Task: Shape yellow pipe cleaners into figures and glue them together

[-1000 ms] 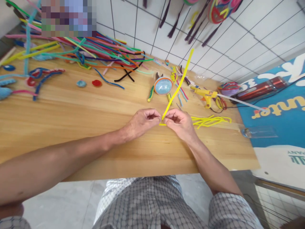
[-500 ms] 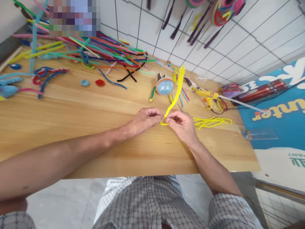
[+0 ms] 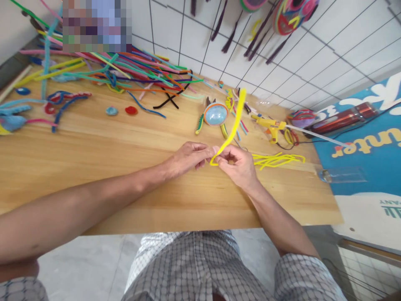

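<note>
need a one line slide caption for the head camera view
Left hand and right hand at the bend in a yellow pipe cleaner, over a wooden table.

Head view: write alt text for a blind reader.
A person's right hand pinches a bent yellow pipe cleaner, the left hand at its bend, above a wooden table. Farther back are an orange-rimmed blue oval and a yellow glue gun; multicolored pipe cleaners lie heaped far left.

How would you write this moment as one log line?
left grip: at bend of yellow pipe cleaner | right grip: pinching it | glue gun: lying on table
</note>
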Available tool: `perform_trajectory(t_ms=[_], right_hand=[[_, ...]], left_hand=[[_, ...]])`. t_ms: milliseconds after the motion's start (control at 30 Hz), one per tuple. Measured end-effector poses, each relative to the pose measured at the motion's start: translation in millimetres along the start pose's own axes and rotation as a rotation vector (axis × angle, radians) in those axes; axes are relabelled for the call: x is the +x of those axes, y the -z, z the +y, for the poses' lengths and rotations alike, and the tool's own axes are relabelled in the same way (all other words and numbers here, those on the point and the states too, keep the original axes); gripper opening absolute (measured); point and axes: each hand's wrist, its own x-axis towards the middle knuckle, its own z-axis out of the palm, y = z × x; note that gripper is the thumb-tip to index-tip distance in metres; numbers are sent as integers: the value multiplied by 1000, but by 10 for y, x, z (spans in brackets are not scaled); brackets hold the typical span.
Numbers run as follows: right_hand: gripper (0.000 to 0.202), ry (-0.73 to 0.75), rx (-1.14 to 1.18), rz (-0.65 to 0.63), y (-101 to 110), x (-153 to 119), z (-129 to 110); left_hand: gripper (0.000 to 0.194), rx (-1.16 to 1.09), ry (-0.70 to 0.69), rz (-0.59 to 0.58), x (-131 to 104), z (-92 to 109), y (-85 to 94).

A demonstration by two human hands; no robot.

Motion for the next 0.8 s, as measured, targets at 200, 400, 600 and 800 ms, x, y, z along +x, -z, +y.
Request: perform_trajectory(t_ms=[200, 400, 600, 800], right_hand=[[5, 37, -45, -10, 24, -17, 26], [8, 67, -72, -13, 58, -4, 29], [12, 109, -100, -55, 72, -2, 16], [13, 188, -159, -31, 73, 0, -17]], left_hand=[[34, 23, 36, -35, -17, 35, 12], [23, 1, 74, -35, -21, 72, -6], [33, -137, 112, 11, 15, 35, -16], [54, -5, 42, -63, -15, 56, 8]])
